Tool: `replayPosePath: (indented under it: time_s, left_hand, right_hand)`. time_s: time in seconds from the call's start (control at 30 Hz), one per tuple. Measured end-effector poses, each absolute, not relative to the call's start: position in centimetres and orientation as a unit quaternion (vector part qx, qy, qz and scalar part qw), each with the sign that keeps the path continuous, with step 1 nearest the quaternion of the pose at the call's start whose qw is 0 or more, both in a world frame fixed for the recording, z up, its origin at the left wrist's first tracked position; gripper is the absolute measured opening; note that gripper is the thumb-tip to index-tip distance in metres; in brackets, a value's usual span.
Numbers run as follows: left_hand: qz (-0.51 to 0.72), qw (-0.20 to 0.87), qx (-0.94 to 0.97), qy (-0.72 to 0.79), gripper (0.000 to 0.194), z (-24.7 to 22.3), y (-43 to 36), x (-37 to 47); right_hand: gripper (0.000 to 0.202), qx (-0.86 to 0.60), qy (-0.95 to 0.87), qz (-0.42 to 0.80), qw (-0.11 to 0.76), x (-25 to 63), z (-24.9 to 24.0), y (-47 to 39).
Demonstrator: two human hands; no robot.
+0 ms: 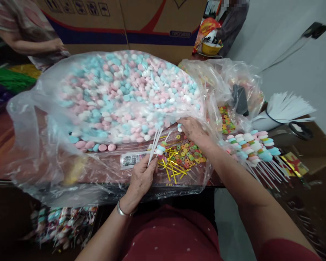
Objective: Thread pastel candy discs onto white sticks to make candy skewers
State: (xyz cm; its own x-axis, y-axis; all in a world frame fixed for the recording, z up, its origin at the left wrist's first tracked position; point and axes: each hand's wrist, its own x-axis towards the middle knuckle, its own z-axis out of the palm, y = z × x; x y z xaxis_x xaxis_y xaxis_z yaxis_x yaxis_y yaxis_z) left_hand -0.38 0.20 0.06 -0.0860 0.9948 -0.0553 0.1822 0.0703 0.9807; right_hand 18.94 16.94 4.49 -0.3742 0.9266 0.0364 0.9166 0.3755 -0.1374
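Observation:
Several white sticks (pixel 154 146) are clasped in my left hand (pixel 143 174), over the near side of the table. Blue, white and pink marshmallows and a coloured ring (pixel 161 148) are threaded on one of them. My right hand (pixel 191 128) is closed at the lower right edge of the big bag, with a blue-and-white marshmallow (pixel 179 127) at its fingertips. Beyond both hands lies the large clear bag of pink, blue and white marshmallows (pixel 130 87). Below the right hand are loose fruit-coloured rings (pixel 188 152) and gold twist ties (pixel 174 168).
Finished marshmallow sticks (pixel 250 146) lie piled at the right, near a holder of white sticks (pixel 285 108). A clear bag of coloured rings (pixel 226 119) sits behind. Wrapped sweets (pixel 62 224) fill a space at lower left. Another person's arm (pixel 40 47) shows by the cardboard box (pixel 152 25).

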Motion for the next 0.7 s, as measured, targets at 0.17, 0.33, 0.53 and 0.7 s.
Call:
replayPosePath:
  time_s: [0.17, 0.33, 0.53, 0.7]
  left_hand:
    - [0.454, 0.445, 0.507, 0.583, 0.027, 0.1, 0.2, -0.4]
    - [0.451, 0.449, 0.508, 0.581, 0.028, 0.1, 0.2, -0.4]
    - [0.452, 0.454, 0.505, 0.579, 0.03, 0.1, 0.2, -0.4]
    - [0.447, 0.449, 0.507, 0.585, 0.029, 0.2, 0.3, -0.3]
  right_hand:
    - [0.027, -0.586, -0.803, 0.072, 0.079, 18.9, 4.6, 17.1]
    - [0.021, -0.584, -0.772, 0.201, 0.15, 19.9, 5.8, 16.7]
    - [0.014, -0.567, -0.785, 0.204, 0.145, 19.9, 4.4, 17.3]
    - [0.019, -0.537, -0.805, 0.232, 0.102, 20.3, 4.0, 17.9]
